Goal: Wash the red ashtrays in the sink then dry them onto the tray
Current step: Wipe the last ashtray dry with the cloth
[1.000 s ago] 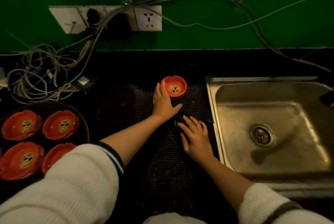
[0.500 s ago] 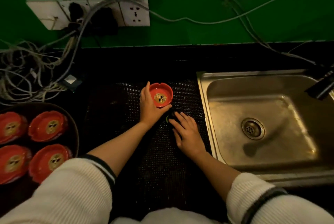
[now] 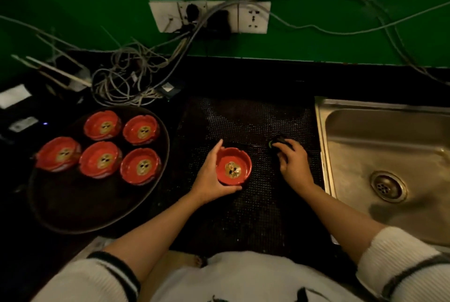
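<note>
- The dark tabletop (image 3: 243,77) runs below a green wall; its left and near parts are too dim to read.
- The stainless steel sink (image 3: 379,145) sits at the right, cut off by the frame edge, with its round drain (image 3: 387,186) in view.
- A black dotted mat (image 3: 253,216) lies in the middle, touching the sink's left rim; its near edge is hidden by the person's white clothing.
- A round dark tray (image 3: 80,206) lies left of the mat and carries five red ashtrays (image 3: 101,159) with pale centre pictures, grouped on its far half.
- A tangle of grey cables (image 3: 126,82) lies far left, running up to a white wall socket strip (image 3: 209,16).
- The left hand (image 3: 209,177) grasps one red round ashtray (image 3: 233,165) on the mat, fingers round its far-left side and thumb along its near rim.
- The right hand (image 3: 293,164) has its fingers curled over a small dark object with a green edge (image 3: 277,143) on the mat near the sink; the object is mostly covered and I cannot tell what it is.
</note>
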A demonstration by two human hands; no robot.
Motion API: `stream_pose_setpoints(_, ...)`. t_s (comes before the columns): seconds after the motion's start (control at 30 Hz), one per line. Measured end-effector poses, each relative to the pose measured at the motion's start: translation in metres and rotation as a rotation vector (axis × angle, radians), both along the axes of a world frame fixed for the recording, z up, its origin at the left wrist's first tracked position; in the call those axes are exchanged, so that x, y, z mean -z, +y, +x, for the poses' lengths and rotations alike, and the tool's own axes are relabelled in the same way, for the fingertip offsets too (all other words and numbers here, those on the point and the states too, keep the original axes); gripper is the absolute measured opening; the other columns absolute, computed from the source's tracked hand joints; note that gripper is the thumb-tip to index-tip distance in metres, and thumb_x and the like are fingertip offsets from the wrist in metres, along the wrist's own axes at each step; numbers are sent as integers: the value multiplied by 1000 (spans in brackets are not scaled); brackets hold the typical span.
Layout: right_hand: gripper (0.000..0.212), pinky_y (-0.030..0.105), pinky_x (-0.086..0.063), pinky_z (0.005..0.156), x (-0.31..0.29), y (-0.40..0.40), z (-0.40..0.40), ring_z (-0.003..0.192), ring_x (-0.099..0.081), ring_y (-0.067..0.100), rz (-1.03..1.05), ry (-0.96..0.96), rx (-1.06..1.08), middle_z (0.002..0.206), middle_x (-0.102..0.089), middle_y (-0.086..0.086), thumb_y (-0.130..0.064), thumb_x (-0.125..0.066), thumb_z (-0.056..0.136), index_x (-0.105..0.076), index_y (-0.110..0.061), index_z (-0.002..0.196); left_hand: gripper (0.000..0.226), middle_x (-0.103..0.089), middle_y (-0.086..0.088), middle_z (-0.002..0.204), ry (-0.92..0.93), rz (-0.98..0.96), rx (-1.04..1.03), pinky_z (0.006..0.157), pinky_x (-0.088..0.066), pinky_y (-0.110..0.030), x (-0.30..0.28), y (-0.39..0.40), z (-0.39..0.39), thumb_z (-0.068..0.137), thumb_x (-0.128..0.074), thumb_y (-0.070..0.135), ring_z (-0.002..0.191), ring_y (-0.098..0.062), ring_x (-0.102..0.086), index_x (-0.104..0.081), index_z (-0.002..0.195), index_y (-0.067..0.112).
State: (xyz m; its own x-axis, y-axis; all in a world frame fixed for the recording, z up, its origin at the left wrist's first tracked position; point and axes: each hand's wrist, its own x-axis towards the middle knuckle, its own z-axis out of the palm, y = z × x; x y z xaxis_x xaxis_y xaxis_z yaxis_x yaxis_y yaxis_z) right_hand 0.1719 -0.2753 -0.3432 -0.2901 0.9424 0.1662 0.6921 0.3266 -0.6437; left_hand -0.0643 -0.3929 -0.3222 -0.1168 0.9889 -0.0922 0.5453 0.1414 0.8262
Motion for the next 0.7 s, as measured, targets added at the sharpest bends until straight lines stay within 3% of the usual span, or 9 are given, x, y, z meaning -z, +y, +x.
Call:
stream_pose_setpoints(0.1, 29, 14, -35, 96, -27, -12, -11, 115, -53, 21, -88, 113, -137, 121, -55, 6, -6, -59, 91, -67, -17, 117, 140, -32, 12, 150, -21, -47, 79, 117, -31, -40, -5, -17, -11, 50, -95, 42, 138, -1, -33, 0, 153, 42)
stream_pose_setpoints(0.17, 31, 11, -34, 96, -44, -32, -22, 116, -51, 12, -93, 136, -320, 122, -55, 0, -8, -59, 92, -66, -21, 119, 145, -31, 11, 152, -25, -65, 142, 118, -29, -39, -5, -24, -16, 51, -95, 41, 139, 1, -31, 6, 153, 38)
stream_pose_setpoints(0.23, 30, 16, -33, 102, -50, -53, -36, 118, -47, 8, -57, 117, -495, 125, -54, -1, -11, -58, 92, -67, -22, 118, 149, -24, 10, 156, -36, -64, 166, 119, -26, -43, -4, -32, -19, 49, -94, 46, 143, -2, -27, 12, 153, 36)
stream_pose_setpoints(0.33, 28, 32, -39, 102, -41, -77, -55, 115, -51, 20, 64, -38, -677, 122, -59, 7, -14, -63, 85, -71, -20, 111, 153, -15, 7, 159, 31, -38, 31, 121, -15, -50, 1, -46, -6, 43, -88, 65, 148, -15, -14, 9, 155, 27)
stream_pose_setpoints(0.43, 22, 36, -48, 88, -30, -89, -74, 95, -63, 27, 212, -230, -604, 103, -69, 9, -21, -75, 71, -76, -18, 93, 136, -32, -8, 151, 175, 35, -225, 122, -6, -50, 12, -57, 18, 46, -71, 79, 146, -27, -21, -20, 150, 9)
stream_pose_setpoints(0.53, 29, 32, -42, 82, -24, -89, -92, 83, -65, 24, 207, -349, -494, 90, -70, 5, -38, -67, 69, -76, -18, 88, 113, -49, -9, 136, 197, 106, -370, 121, -1, -48, 23, -56, 32, 49, -64, 75, 143, -29, -27, -42, 135, 4)
stream_pose_setpoints(0.63, 29, 33, -45, 80, -22, -81, -103, 82, -65, 24, 191, -403, -566, 87, -70, 4, -36, -60, 77, -75, -15, 90, 106, -53, -4, 132, 214, 142, -409, 121, 2, -43, 28, -52, 30, 47, -66, 72, 143, -23, -28, -49, 130, 8)
stream_pose_setpoints(0.7, 19, 38, -45, 87, -26, -75, -104, 96, -62, 25, 170, -312, -633, 99, -69, 6, -23, -62, 84, -75, -14, 96, 108, -52, -1, 136, 240, 140, -347, 120, 6, -40, 28, -49, 17, 45, -68, 73, 144, -18, -26, -50, 132, 12)
